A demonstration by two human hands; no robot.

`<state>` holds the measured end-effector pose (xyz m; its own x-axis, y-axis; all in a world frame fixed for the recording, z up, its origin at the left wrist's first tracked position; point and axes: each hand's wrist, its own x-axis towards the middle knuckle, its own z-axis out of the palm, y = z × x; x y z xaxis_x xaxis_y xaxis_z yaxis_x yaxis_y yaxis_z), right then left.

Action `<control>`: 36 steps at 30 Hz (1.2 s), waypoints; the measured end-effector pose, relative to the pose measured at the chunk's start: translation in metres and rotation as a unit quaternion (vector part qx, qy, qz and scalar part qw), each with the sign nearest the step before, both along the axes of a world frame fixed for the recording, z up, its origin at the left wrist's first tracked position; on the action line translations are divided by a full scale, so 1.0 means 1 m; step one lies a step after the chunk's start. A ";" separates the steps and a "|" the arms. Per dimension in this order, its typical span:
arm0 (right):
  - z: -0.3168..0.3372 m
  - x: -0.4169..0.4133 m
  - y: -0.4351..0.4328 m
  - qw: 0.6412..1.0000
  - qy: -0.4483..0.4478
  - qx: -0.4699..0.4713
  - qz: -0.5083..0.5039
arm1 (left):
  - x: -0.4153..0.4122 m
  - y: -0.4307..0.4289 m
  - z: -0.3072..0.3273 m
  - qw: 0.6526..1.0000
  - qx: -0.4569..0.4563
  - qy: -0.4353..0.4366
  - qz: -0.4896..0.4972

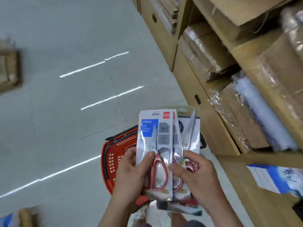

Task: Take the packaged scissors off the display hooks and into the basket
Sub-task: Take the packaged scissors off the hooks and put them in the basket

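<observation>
Red slotted plastic basket (pixel 112 158) sits on the grey floor (pixel 65 115), under the packs. I see the left hand (pixel 129 175) pinching the clear pack of red-handled scissors (pixel 155 145) by its lower edge, thumb on its front. The right hand (pixel 199 176) curls its fingers (pixel 191 155) round the second pack (pixel 191 131) just behind it.

One head-worn wide-angle camera looks steeply down at the floor (pixel 65 38) (near the basket (pixel 110 149)), shelving (pixel 246 76) at right

I'm getting a bright, even picture, with overhead strip lights mirrored as white streaks on the glossy floor (pixel 65 46). Glare flares off the plastic scissor packs (pixel 152 145) and the film-wrapped boxes (pixel 205 51) on the right. Edges smear with blur, the shelves (pixel 242 51) bow under the wide lens, and shadows stay soft.
</observation>
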<state>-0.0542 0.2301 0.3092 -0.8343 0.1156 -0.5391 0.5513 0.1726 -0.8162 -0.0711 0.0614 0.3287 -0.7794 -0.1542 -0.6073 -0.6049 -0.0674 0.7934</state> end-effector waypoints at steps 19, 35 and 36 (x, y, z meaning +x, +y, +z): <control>0.251 0.194 0.040 0.909 0.258 0.128 -0.301 | 0.093 0.075 0.216 0.934 0.132 0.177 -0.281; 0.289 0.365 0.227 0.826 0.258 0.187 -0.465 | 0.221 0.321 0.300 0.811 0.212 0.317 -0.444; 0.292 0.372 0.241 0.827 0.261 0.180 -0.464 | 0.224 0.338 0.303 0.810 0.215 0.317 -0.444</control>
<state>0.3181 0.4714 0.6016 -0.4057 0.9109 0.0750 0.1710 0.1562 -0.9728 0.1531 0.3991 0.6312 -0.6438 0.7573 0.1097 -0.0459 -0.1813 0.9824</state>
